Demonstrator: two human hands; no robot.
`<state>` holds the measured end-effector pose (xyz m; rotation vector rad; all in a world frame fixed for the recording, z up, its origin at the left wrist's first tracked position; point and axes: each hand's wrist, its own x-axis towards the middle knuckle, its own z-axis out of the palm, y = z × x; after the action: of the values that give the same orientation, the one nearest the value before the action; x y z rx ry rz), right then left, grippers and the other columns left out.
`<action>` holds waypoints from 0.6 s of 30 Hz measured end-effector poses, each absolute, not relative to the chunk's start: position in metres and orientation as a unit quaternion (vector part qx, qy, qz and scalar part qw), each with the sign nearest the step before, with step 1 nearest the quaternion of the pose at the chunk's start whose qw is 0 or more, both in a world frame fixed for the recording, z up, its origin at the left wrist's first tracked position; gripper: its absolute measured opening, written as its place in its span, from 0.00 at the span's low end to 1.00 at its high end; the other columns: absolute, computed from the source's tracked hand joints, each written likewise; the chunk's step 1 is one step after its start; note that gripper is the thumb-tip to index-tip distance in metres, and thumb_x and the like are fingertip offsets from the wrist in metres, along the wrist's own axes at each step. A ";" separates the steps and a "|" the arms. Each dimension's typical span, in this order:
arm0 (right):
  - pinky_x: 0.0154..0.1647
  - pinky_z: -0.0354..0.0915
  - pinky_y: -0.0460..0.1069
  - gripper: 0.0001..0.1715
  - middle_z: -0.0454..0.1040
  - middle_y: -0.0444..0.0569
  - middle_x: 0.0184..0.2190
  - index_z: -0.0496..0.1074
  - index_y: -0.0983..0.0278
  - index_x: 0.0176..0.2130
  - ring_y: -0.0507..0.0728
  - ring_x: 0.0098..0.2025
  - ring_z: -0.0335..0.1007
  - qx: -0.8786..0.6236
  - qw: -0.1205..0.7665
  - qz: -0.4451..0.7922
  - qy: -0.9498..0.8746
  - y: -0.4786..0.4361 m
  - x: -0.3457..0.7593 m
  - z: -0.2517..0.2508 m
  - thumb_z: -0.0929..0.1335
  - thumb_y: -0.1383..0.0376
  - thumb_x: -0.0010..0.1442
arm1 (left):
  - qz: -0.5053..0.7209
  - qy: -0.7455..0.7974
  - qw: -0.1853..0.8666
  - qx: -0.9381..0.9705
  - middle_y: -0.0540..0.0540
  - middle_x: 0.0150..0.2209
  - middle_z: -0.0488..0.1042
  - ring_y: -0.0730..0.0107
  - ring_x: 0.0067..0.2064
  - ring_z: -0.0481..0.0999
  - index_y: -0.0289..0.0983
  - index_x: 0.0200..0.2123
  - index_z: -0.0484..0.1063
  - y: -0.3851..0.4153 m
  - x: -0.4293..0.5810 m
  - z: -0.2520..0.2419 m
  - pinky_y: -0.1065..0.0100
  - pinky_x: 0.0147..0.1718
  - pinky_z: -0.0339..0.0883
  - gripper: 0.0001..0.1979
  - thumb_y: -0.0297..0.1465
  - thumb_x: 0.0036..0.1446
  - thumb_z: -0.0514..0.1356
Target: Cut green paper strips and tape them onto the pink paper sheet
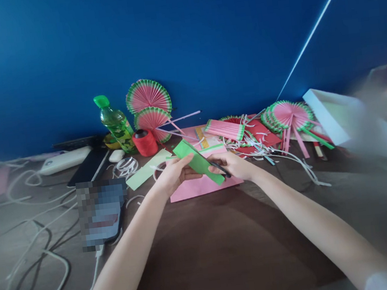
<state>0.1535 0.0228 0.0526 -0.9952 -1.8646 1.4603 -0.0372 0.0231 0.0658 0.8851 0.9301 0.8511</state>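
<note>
Between my hands a strip of green paper (pixel 198 162) is held up at a slant above the table. My left hand (pixel 175 172) pinches its left side, thumb on top. With fingers closed around dark-handled scissors, my right hand (pixel 230 165) is at the strip's right side. The scissors (pixel 221 169) lie along the paper's upper right edge; how far the blades are apart I cannot tell. Below the hands rests a pink sheet of paper (pixel 198 189) on the table. A pale green paper strip (pixel 149 169) lies left of my left hand.
Folded pink-green paper fans (pixel 148 96) lean on the blue wall; more fans (pixel 288 118) lie at right near a white box (pixel 330 115). A bottle (pixel 116 126), red thread spool (pixel 145 142), phone (pixel 105 213) and looping white cables (pixel 68 271) occupy the left. Paper scraps (pixel 252 145) litter the back.
</note>
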 end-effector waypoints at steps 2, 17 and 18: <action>0.32 0.64 0.48 0.25 0.72 0.48 0.32 0.70 0.68 0.41 0.54 0.34 0.67 -0.371 0.283 0.549 -0.694 0.023 0.154 0.053 0.69 0.53 0.49 | 0.419 0.433 0.679 0.420 0.42 0.24 0.76 0.67 0.25 0.76 0.30 0.29 0.71 0.024 -0.039 0.067 0.67 0.25 0.72 0.10 0.33 0.54 0.56; 0.31 0.59 0.46 0.22 0.63 0.43 0.28 0.64 0.66 0.34 0.50 0.31 0.61 -0.343 0.284 0.548 -0.708 0.018 0.150 0.061 0.66 0.49 0.53 | 0.413 0.430 0.665 0.451 0.44 0.24 0.76 0.71 0.24 0.75 0.31 0.28 0.73 0.022 -0.036 0.064 0.71 0.25 0.70 0.09 0.33 0.49 0.60; 0.31 0.58 0.45 0.22 0.63 0.43 0.27 0.64 0.66 0.34 0.50 0.30 0.60 -0.345 0.285 0.544 -0.710 0.018 0.150 0.061 0.66 0.49 0.52 | 0.412 0.430 0.666 0.450 0.44 0.24 0.76 0.71 0.24 0.75 0.31 0.27 0.72 0.022 -0.036 0.064 0.71 0.25 0.70 0.09 0.33 0.49 0.61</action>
<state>0.1504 0.0177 0.0606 -0.9237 -1.8981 1.4564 -0.0361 0.0221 0.0637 1.0162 0.9700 0.9298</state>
